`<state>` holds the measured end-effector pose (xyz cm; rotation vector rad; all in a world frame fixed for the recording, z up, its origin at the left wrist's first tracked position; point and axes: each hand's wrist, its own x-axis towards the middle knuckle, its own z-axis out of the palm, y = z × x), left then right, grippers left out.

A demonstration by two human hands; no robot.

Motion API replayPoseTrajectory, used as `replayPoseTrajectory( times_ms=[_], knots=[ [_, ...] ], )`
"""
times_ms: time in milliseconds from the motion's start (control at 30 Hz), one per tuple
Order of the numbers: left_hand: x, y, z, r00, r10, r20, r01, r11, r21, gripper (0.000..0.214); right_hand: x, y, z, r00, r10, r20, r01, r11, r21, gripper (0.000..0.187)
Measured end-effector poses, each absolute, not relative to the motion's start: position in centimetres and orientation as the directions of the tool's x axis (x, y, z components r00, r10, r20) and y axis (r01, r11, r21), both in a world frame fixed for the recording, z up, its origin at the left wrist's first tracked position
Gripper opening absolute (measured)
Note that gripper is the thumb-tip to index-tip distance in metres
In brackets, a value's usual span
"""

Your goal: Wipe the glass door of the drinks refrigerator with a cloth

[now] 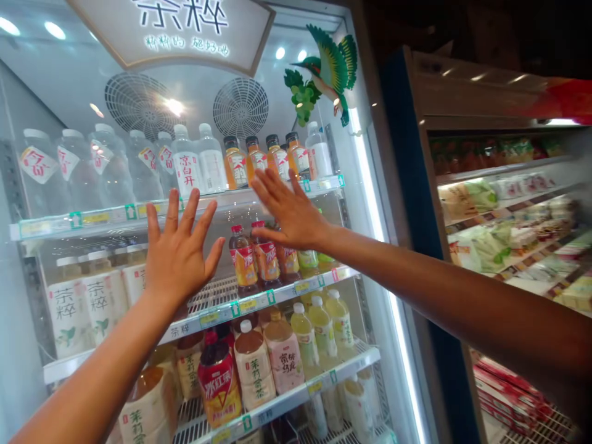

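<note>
With fingers splayed and nothing visibly held, the left hand (178, 262) and right hand (291, 216) seem mid-reach before the cooler (367, 172), red-capped bottles (243, 262) standing on its middle shelf (296, 288); grasping one would call for curling the fingers

1. Eleven o'clock: the lit sign (194, 57) is cut off by the top edge.
2. Between eight and nine: the left hand (178, 262) partly hides a white-labelled bottle (134, 280); whether it touches glass, cannot tell.
3. Centre: the right hand (291, 216) hides the top of a red-labelled bottle (290, 261).
4. Four o'clock: the right forearm (439, 290) blurs and leaves the frame.
5. Three o'clock: the packaged goods (488, 246) are blurred.
6. Between seven and eight: a tea bottle (145, 410) is cropped below.
</note>
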<state>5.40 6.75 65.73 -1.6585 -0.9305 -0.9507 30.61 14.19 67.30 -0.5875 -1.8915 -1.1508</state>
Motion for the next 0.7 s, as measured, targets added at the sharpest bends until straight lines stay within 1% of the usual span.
replayPoseTrajectory(
  times_ms=[33, 67, 100, 133, 167, 233, 267, 300, 333, 433, 467, 500, 633, 700],
  knots=[
    [5.3, 6.7, 65.4, 0.403, 0.146, 0.903, 0.903, -0.225, -0.366, 0.065, 29.5, 14.2, 67.8, -0.443, -0.031, 0.896, 0.778, 0.483, 0.402, 0.096],
    [5.1, 6.7, 64.9, 0.403, 0.147, 0.903, 0.904, -0.218, -0.368, 0.065, 28.5, 14.2, 67.9, -0.367, -0.035, 0.929, 0.801, 0.496, 0.335, 0.097],
    [4.8, 6.6, 64.3, 0.403, 0.141, 0.904, 0.904, -0.213, -0.370, 0.065, 27.5, 14.0, 67.4, -0.352, -0.044, 0.935, 0.797, 0.510, 0.324, 0.098],
    [4.5, 6.5, 63.4, 0.405, 0.135, 0.904, 0.904, -0.209, -0.374, 0.066, 26.5, 13.7, 66.5, -0.399, -0.055, 0.915, 0.771, 0.519, 0.368, 0.100],
    [4.0, 6.3, 62.5, 0.410, 0.125, 0.903, 0.902, -0.202, -0.382, 0.068, 25.7, 13.3, 65.4, -0.486, -0.073, 0.871, 0.725, 0.524, 0.448, 0.102],
    [3.1, 5.9, 60.4, 0.421, 0.122, 0.899, 0.900, -0.182, -0.397, 0.074, 24.4, 12.5, 63.7, -0.659, -0.098, 0.745, 0.605, 0.519, 0.603, 0.103],
    [2.7, 5.7, 59.4, 0.421, 0.124, 0.899, 0.901, -0.174, -0.398, 0.077, 24.1, 12.2, 63.4, -0.698, -0.096, 0.710, 0.574, 0.517, 0.635, 0.103],
    [2.3, 5.5, 58.5, 0.414, 0.124, 0.902, 0.904, -0.170, -0.392, 0.080, 24.0, 12.1, 63.7, -0.694, -0.085, 0.715, 0.583, 0.516, 0.627, 0.102],
    [2.0, 5.3, 57.7, 0.402, 0.125, 0.907, 0.909, -0.171, -0.379, 0.081, 23.9, 12.0, 64.4, -0.652, -0.066, 0.755, 0.625, 0.517, 0.585, 0.100],
    [1.5, 5.0, 55.8, 0.359, 0.139, 0.923, 0.924, -0.194, -0.330, 0.083, 23.7, 12.3, 65.5, -0.433, -0.001, 0.902, 0.768, 0.523, 0.369, 0.101],
    [1.4, 4.9, 55.2, 0.346, 0.148, 0.926, 0.928, -0.201, -0.314, 0.082, 23.4, 12.2, 64.7, -0.399, 0.014, 0.917, 0.784, 0.525, 0.333, 0.103],
    [1.4, 4.8, 54.7, 0.333, 0.156, 0.930, 0.931, -0.209, -0.298, 0.082, 23.0, 12.0, 63.2, -0.408, 0.023, 0.913, 0.779, 0.531, 0.335, 0.106],
    [1.2, 4.6, 52.9, 0.287, 0.182, 0.941, 0.944, -0.218, -0.246, 0.081, 20.9, 10.1, 54.5, -0.603, 0.011, 0.798, 0.653, 0.582, 0.485, 0.111],
    [1.1, 4.5, 52.3, 0.273, 0.194, 0.942, 0.951, -0.202, -0.234, 0.081, 19.9, 9.5, 52.5, -0.583, 0.008, 0.813, 0.665, 0.579, 0.471, 0.111]
  ],
)
